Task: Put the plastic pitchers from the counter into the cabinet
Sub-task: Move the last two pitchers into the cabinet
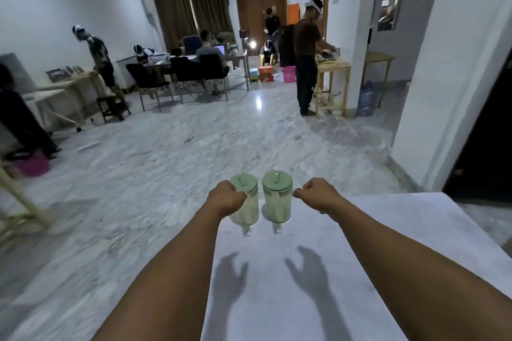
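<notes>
Your left hand [227,194] is curled shut at the near side of the left clear plastic pitcher with the pale green round lid [245,203], seemingly on its handle, though the fingers are hidden behind your knuckles. Your right hand [318,193] is closed into a loose fist just right of the matching second pitcher [277,196]; I cannot tell whether it has the handle or only hovers beside it. Both pitchers stand upright, almost touching, at the far left corner of the white surface [388,230], beyond your hands. Lift unevenly and they may knock together, or the left one could go over the edge onto the marble floor [155,163]. No cabinet is in view
</notes>
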Demonstrator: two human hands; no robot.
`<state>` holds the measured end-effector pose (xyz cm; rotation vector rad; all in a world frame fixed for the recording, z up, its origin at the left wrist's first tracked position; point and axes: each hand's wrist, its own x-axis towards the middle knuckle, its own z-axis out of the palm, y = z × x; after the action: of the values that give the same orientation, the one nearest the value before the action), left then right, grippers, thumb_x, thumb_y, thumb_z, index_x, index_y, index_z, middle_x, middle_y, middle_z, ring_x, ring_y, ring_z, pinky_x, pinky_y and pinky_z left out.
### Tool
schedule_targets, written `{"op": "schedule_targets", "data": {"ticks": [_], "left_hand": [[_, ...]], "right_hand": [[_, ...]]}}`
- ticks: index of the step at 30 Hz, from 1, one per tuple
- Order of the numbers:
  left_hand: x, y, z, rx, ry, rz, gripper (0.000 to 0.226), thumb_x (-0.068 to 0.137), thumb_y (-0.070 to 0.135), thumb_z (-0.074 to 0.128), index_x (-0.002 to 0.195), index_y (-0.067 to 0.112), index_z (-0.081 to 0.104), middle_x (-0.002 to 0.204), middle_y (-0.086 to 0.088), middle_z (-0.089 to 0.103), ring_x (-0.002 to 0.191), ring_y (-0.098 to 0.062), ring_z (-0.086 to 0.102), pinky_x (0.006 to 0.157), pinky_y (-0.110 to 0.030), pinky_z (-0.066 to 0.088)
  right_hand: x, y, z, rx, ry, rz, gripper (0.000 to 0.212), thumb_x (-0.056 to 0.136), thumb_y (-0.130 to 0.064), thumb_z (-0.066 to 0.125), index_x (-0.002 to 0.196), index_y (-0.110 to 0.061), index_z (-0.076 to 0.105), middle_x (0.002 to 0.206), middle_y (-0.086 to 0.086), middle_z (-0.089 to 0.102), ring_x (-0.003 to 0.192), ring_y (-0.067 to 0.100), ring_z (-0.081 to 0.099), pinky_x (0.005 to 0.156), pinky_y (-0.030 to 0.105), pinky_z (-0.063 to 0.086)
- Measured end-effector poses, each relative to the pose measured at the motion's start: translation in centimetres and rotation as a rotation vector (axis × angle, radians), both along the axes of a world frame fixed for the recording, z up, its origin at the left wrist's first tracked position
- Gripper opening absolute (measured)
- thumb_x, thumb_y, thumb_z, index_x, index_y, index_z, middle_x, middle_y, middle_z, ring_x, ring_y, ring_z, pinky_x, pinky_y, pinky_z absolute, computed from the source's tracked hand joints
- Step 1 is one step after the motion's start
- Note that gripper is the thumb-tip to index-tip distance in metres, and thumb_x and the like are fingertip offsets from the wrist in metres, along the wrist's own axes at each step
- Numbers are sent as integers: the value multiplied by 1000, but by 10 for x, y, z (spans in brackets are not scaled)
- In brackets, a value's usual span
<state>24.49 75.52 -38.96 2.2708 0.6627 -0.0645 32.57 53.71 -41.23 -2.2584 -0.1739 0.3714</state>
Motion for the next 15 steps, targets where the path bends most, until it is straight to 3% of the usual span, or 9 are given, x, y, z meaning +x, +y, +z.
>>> {"op": "schedule_targets", "data": {"ticks": [2,5,7,10,12,15], "left_hand": [[22,18,-34,-17,62,78,41,95,30,61,126,5,55,127,-16,59,121,-34,56,82,-30,40],[50,29,-85,-81,147,161,66,93,37,66,144,3,43,149,-17,48,134,-34,49,95,-32,41],[65,30,-115,-138,187,197,73,88,41,72,144,4,44,147,-16,51,132,-34,52,101,-35,44],[82,29,-150,-236,196,251,77,77,43,81,139,9,51,131,-13,64,113,-29,64,98,-36,51],[94,27,-164,-282,173,274,67,74,40,84,130,11,60,121,-9,70,101,-25,67,93,-35,53],[109,21,-175,-319,119,309,57,70,43,83,120,18,70,116,-3,74,106,-27,68,97,-42,54]], "right_hand": [[29,27,-40,-1,109,-11,45,81,-41,67,62,-18,35,61,0,36,55,19,37,49,29,29],[63,55,-91,28,289,-54,40,76,-45,71,85,-12,51,87,4,53,82,25,54,61,30,42],[80,68,-118,56,364,-88,51,72,-46,75,102,-8,58,102,8,60,96,27,60,74,34,48],[94,80,-147,83,432,-123,68,60,-50,80,111,-6,67,107,11,69,97,28,66,80,36,55],[102,84,-159,96,453,-131,69,57,-49,80,110,-7,69,103,12,71,92,27,67,78,36,57],[109,87,-160,114,439,-128,56,65,-37,76,112,-6,68,104,13,70,94,29,67,81,37,56]]}}
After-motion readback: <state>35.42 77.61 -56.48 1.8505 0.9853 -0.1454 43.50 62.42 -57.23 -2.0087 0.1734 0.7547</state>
